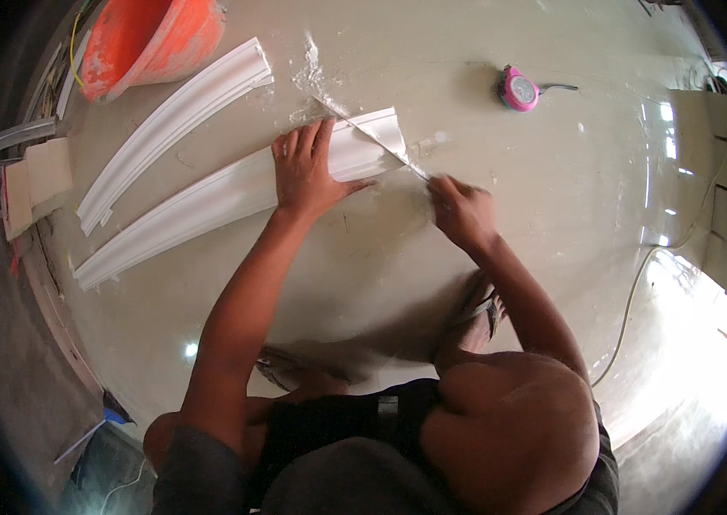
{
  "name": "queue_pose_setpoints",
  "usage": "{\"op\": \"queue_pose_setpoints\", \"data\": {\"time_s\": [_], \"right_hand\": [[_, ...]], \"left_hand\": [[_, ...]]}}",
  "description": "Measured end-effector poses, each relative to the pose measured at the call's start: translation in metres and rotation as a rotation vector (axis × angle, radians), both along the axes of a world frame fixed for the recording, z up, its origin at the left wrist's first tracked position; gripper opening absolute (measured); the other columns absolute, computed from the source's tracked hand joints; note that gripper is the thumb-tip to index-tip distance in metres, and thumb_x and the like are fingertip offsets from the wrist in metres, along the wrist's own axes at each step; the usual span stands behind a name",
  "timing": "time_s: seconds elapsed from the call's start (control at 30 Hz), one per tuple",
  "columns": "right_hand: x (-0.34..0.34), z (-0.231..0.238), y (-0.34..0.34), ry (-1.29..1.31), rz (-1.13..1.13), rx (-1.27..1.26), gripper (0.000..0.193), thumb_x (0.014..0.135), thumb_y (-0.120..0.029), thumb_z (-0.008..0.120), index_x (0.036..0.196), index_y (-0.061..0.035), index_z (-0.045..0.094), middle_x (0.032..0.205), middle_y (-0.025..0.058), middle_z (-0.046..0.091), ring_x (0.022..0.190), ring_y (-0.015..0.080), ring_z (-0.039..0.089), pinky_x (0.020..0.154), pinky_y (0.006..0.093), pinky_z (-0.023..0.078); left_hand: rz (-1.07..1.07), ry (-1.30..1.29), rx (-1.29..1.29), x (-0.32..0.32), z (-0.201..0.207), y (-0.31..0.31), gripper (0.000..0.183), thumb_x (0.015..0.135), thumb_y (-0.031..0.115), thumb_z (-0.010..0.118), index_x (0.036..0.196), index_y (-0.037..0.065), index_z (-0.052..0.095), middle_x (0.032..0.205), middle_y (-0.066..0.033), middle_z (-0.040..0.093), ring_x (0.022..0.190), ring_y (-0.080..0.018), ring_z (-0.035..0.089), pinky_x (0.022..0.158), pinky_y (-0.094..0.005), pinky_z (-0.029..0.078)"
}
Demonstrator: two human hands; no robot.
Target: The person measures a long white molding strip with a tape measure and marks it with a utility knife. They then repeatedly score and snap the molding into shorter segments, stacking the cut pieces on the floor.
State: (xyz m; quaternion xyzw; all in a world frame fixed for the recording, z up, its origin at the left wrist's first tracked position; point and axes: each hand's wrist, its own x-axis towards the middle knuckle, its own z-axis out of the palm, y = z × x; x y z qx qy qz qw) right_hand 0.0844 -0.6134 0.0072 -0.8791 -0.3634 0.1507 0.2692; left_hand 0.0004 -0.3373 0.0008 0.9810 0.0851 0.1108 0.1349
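A long white cornice moulding (200, 206) lies slanting across the floor. My left hand (303, 172) presses down on it near its right end, fingers over the far edge and thumb stretched out to the right. A long thin saw blade (363, 130) lies diagonally across the moulding, close to that end. Its near end is in my right hand (464, 210), whose fingers are closed round it and slightly blurred. White dust (310, 73) is scattered on the floor around the blade's far tip. A second white moulding (174, 129) rests beyond the first, touched by neither hand.
An orange bucket (144, 47), smeared with pale residue, leans at the far left. A pink tape measure (519, 89) sits on the floor at the far right. Cardboard pieces (37, 180) lie along the left side. A cable (638, 279) runs down the right. My sandalled feet are below my hands.
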Motion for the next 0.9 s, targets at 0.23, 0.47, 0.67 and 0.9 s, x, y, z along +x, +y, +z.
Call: {"op": "queue_pose_setpoints", "data": {"time_s": [0.23, 0.47, 0.67, 0.9], "right_hand": [[-0.014, -0.009, -0.067, -0.055, -0.058, 0.145, 0.019, 0.087, -0.006, 0.068, 0.105, -0.0121, 0.066, 0.083, 0.0106, 0.067, 0.072, 0.0372, 0.069, 0.063, 0.0487, 0.057], [0.004, -0.011, 0.010, -0.007, 0.004, 0.033, 0.010, 0.090, -0.010, 0.061, 0.098, -0.0106, 0.055, 0.084, 0.0166, 0.064, 0.069, 0.0439, 0.063, 0.060, 0.0521, 0.052], [-0.018, -0.015, -0.081, -0.020, -0.044, 0.132, 0.022, 0.087, -0.007, 0.069, 0.108, -0.0132, 0.067, 0.087, 0.0106, 0.071, 0.074, 0.0360, 0.071, 0.060, 0.0451, 0.057], [0.004, -0.023, -0.045, -0.061, -0.028, 0.066, 0.016, 0.089, -0.013, 0.068, 0.105, -0.0139, 0.064, 0.088, 0.0100, 0.071, 0.069, 0.0371, 0.069, 0.059, 0.0468, 0.056]], "left_hand": [[-0.010, 0.007, -0.015, 0.003, 0.000, 0.002, 0.112, 0.055, 0.067, 0.091, 0.141, 0.005, 0.055, 0.132, -0.0113, 0.060, 0.122, -0.0324, 0.054, 0.106, -0.0511, 0.038], [0.014, -0.001, 0.007, -0.002, -0.004, 0.002, 0.112, 0.055, 0.069, 0.091, 0.140, 0.005, 0.056, 0.132, -0.0108, 0.060, 0.122, -0.0321, 0.055, 0.107, -0.0511, 0.038], [-0.012, -0.008, -0.005, 0.001, -0.001, 0.003, 0.110, 0.056, 0.068, 0.090, 0.140, 0.005, 0.056, 0.134, -0.0103, 0.060, 0.121, -0.0326, 0.055, 0.106, -0.0510, 0.039], [-0.008, 0.009, 0.035, 0.003, -0.009, -0.001, 0.112, 0.055, 0.068, 0.091, 0.141, 0.006, 0.056, 0.136, -0.0115, 0.060, 0.122, -0.0344, 0.055, 0.105, -0.0533, 0.039]]}}
